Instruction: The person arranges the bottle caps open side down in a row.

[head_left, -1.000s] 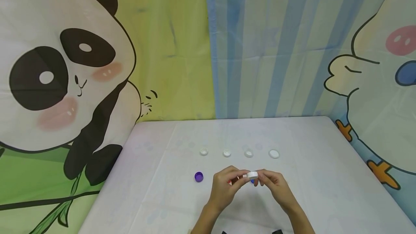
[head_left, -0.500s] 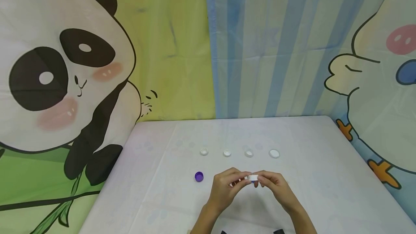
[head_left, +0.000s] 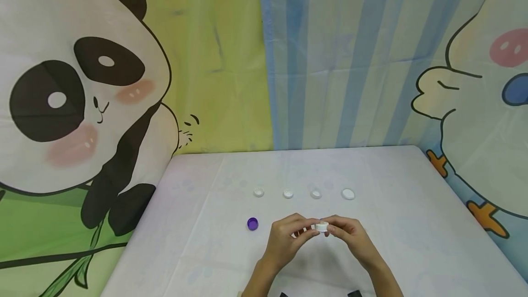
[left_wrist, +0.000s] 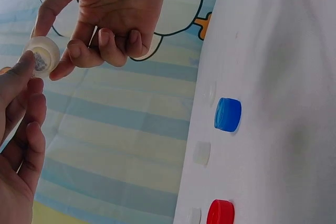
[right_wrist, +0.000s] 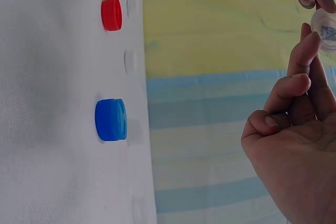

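Note:
Both hands hold one white bottle cap between them above the table. My left hand pinches its left side between thumb and fingers, while the right hand grips the opposite edge. In the left wrist view the cap looks pale and slightly see-through, with a grey printed patch inside. From the right wrist, that patch on the cap resembles a small square code. Below the hands, a blue cap and a red cap stand on the table; the hands hide both in the head view.
Along the far part of the white table lies a row of several white caps and rings, the rightmost a wider white ring. A purple cap sits left of the hands. Cartoon-printed curtains hang behind the table edge.
The held white cap has tilted between the fingers, its top side turning in view, and has dropped slightly. Both hands stay almost in place, and the caps on the table have not moved.

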Action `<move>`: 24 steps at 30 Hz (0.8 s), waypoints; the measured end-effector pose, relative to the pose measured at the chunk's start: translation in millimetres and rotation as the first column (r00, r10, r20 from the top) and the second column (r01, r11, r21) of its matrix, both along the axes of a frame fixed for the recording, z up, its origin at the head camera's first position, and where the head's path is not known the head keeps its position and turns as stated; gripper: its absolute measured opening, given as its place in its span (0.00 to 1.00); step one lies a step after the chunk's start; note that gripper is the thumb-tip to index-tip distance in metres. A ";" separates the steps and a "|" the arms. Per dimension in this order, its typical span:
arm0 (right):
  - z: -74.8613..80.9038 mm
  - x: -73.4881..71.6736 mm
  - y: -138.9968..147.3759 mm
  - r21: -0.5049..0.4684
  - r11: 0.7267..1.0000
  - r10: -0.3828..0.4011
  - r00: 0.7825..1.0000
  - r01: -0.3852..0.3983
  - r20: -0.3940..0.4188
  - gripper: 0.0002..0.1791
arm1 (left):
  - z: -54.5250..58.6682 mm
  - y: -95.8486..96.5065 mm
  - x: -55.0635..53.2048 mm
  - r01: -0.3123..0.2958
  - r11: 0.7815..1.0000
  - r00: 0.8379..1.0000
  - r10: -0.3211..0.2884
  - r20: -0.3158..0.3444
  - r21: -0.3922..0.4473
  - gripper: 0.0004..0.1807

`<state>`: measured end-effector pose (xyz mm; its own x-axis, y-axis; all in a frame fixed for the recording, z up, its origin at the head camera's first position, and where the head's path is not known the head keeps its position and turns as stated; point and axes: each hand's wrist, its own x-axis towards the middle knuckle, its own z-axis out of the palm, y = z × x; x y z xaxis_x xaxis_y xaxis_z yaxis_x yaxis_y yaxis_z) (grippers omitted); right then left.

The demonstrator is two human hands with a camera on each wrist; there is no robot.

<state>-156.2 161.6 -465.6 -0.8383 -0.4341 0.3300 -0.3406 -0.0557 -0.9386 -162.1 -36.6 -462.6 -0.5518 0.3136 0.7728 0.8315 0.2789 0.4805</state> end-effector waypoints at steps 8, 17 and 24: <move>-2.4 0.3 -3.7 -0.004 0.987 -0.160 0.974 0.161 -0.158 0.13 | 16.6 -0.1 8.1 0.039 0.996 0.998 -0.043 0.055 0.077 0.15; -5.2 -1.2 -7.3 -0.075 0.959 -0.282 0.891 0.273 -0.355 0.20 | 18.1 -1.3 10.0 -0.017 0.997 0.990 0.006 0.139 0.079 0.16; 9.3 5.4 -11.1 -0.074 0.950 -0.304 0.855 0.302 -0.419 0.22 | -4.4 -0.3 1.0 -0.022 0.999 0.983 0.013 0.185 0.049 0.15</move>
